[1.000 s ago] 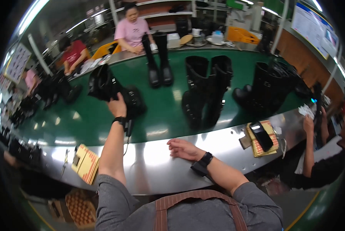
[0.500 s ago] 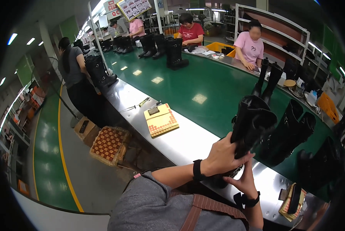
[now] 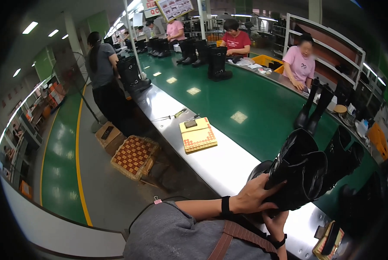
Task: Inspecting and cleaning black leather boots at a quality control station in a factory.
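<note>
A pair of tall black boots [image 3: 295, 173] leans to the right over the bench's metal edge, their open tops facing up toward me. My left hand [image 3: 251, 197] grips the near boot's shaft from the left, fingers spread along the leather. Just below it, my right hand [image 3: 275, 223] holds the underside of the same pair, its fingers partly hidden by the leather. More black boots [image 3: 341, 149] stand beyond, on the green belt at the right. Which parts of the boots rest on the bench is hidden behind my hands.
Yellow cards [image 3: 199, 135] with a clip lie on the metal ledge [image 3: 222, 162], near a small tool [image 3: 180, 113]. Another card stack [image 3: 328, 242] sits at lower right. A checkered stool [image 3: 133, 157] stands left. Co-workers sit across the green belt [image 3: 254, 130]; another person [image 3: 103, 78] stands at left.
The boots have tipped further right, so their openings show more. Both my hands have shifted lower on them. My view has turned left, so the scene sits further right.
</note>
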Demonstrator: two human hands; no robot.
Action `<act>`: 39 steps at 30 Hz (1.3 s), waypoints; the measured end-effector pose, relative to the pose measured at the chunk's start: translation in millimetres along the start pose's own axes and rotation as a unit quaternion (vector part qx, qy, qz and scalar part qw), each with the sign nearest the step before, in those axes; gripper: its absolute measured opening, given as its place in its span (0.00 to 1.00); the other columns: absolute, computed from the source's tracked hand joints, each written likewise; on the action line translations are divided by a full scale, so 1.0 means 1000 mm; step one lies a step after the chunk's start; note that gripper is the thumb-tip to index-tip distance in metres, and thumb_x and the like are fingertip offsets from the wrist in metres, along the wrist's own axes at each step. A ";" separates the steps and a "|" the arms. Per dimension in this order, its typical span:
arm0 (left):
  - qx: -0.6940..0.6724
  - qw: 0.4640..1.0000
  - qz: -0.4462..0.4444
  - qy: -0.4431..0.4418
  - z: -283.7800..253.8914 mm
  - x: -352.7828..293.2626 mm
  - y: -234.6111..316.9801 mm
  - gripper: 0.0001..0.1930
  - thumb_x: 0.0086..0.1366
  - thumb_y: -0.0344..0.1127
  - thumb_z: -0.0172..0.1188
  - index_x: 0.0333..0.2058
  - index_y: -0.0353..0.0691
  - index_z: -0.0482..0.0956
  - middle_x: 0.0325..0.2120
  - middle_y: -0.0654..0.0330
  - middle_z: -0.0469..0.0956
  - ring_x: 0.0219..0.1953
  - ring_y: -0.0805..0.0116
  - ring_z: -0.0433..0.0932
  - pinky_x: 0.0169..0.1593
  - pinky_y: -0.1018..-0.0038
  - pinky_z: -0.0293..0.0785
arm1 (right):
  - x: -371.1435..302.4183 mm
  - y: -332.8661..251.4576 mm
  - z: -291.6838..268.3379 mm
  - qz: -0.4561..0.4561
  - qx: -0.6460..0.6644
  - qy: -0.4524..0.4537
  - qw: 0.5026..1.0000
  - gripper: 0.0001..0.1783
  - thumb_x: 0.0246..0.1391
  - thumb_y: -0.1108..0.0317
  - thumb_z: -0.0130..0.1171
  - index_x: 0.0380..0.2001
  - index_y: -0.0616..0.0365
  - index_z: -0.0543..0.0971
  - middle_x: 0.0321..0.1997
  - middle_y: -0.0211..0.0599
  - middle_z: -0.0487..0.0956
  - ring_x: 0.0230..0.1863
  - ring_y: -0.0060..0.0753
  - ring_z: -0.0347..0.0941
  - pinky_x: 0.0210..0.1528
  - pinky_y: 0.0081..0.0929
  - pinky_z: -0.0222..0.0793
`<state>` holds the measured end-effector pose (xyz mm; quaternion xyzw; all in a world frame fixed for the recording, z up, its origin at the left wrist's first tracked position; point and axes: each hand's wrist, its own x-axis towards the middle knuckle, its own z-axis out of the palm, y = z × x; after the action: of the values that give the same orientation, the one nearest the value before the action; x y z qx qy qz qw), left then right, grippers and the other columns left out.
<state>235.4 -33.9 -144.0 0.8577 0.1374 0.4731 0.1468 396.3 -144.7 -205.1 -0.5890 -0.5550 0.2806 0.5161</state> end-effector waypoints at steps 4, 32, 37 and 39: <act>0.065 0.998 0.008 -0.017 0.012 -0.035 -0.027 0.35 0.54 0.32 0.64 0.61 0.46 0.63 0.50 0.42 0.65 0.42 0.49 0.74 0.40 0.64 0.74 | -0.009 0.040 -0.013 -0.041 0.018 0.145 0.988 0.29 0.39 0.80 0.65 0.49 0.68 0.70 0.45 0.42 0.75 0.46 0.33 0.73 0.52 0.29 0.68; -0.267 0.893 -0.361 -0.003 0.036 -0.079 -0.068 0.27 0.51 0.32 0.70 0.49 0.31 0.71 0.43 0.56 0.77 0.46 0.69 0.74 0.52 0.72 0.70 | -0.087 0.052 -0.095 -0.096 -0.263 0.473 0.835 0.43 0.47 0.66 0.66 0.61 0.66 0.55 0.56 0.44 0.63 0.54 0.36 0.61 0.56 0.32 0.57; -0.240 0.899 -0.364 0.030 0.047 -0.083 -0.066 0.38 0.46 0.33 0.74 0.55 0.32 0.65 0.49 0.54 0.73 0.51 0.66 0.72 0.55 0.70 0.68 | -0.075 0.020 -0.073 -0.254 -0.167 0.431 0.850 0.19 0.50 0.64 0.61 0.38 0.55 0.64 0.35 0.35 0.61 0.35 0.30 0.58 0.38 0.27 0.56; -0.269 0.865 -0.420 -0.045 0.048 -0.095 -0.080 0.36 0.47 0.32 0.73 0.54 0.33 0.64 0.47 0.53 0.75 0.50 0.64 0.74 0.54 0.71 0.68 | -0.063 0.007 -0.063 -0.244 -0.176 0.310 0.902 0.11 0.46 0.75 0.62 0.31 0.58 0.69 0.25 0.35 0.68 0.27 0.33 0.63 0.31 0.28 0.61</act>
<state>219.7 -1.9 -272.7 0.6664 0.3454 0.3457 0.5630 441.9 -222.4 -207.3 -0.5735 -0.5338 -0.1531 0.6022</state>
